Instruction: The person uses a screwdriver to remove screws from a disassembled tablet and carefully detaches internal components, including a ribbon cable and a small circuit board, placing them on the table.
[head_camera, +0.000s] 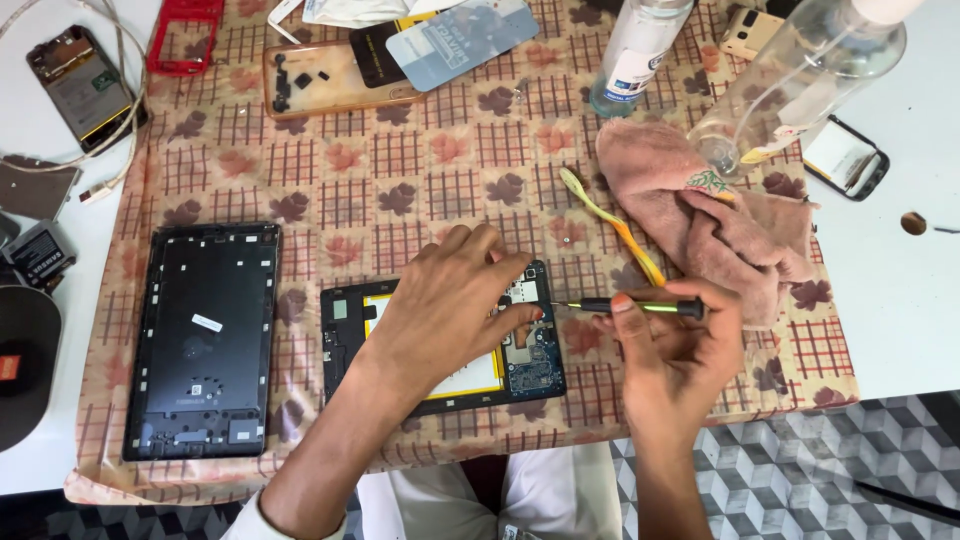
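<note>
My left hand (450, 310) lies flat over the opened tablet (440, 345), so most of its yellow battery and the middle of its frame are hidden from me; only the left edge, a yellow strip below my palm and the blue circuit board at the right end show. My fingertips press down near that board, fingers spread rather than closed around anything. The tablet's long axis runs left to right across the checked tablecloth (400, 170), tilted slightly up toward the right.

My right hand (675, 350) pinches a small screwdriver (630, 306) between thumb and fingers. Its black and green handle lies nearly level, the thin shaft pointing left toward the tablet's right edge; the tip meets the board just beside my left fingertips, though the exact spot is too small to make out.

The tablet's back cover (205, 340) lies inside up, well to the left. A yellow toothbrush (610, 225) and a pink cloth (700, 220) sit just beyond my right hand. Clear plastic bottles (800, 75) are cut off by the top edge.
</note>
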